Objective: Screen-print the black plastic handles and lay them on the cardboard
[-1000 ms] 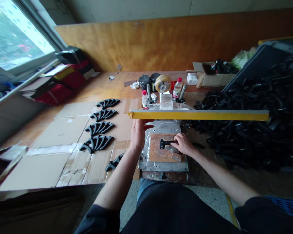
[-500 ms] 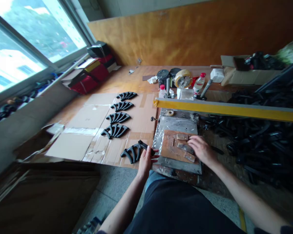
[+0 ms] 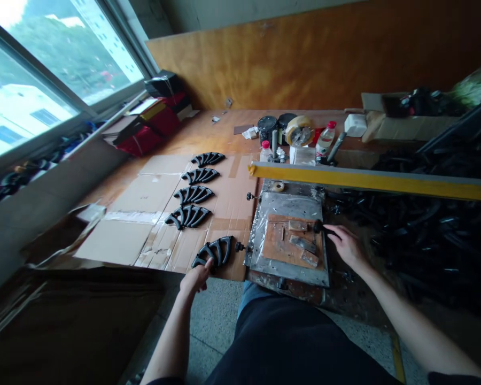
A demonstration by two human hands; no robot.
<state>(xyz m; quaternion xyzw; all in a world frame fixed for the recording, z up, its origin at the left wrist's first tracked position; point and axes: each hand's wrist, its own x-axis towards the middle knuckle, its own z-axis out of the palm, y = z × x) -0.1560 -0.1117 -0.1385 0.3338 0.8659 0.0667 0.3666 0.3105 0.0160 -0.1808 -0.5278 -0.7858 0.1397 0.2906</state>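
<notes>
My left hand is at the cardboard's near edge, closed with thumb and fingers on the near left end of a black fan-shaped part with several curved ribs. My right hand is closed on a slim black piece with a rounded end, beside the wooden board's right edge. On that brown board of the jig lie small wooden blocks and a dark block. Several similar black fan-shaped parts form a column on the cardboard sheet.
A yellow-faced bar of a frame crosses above the metal plate. Black knobs stick out from the plate's left side. A heap of black parts fills the right. Tape, bottles and dark tubs stand behind.
My left hand has moved left from the right end of the fan-shaped part to its near left end. My right hand has shifted right, off the blocks, and now holds the black piece.
</notes>
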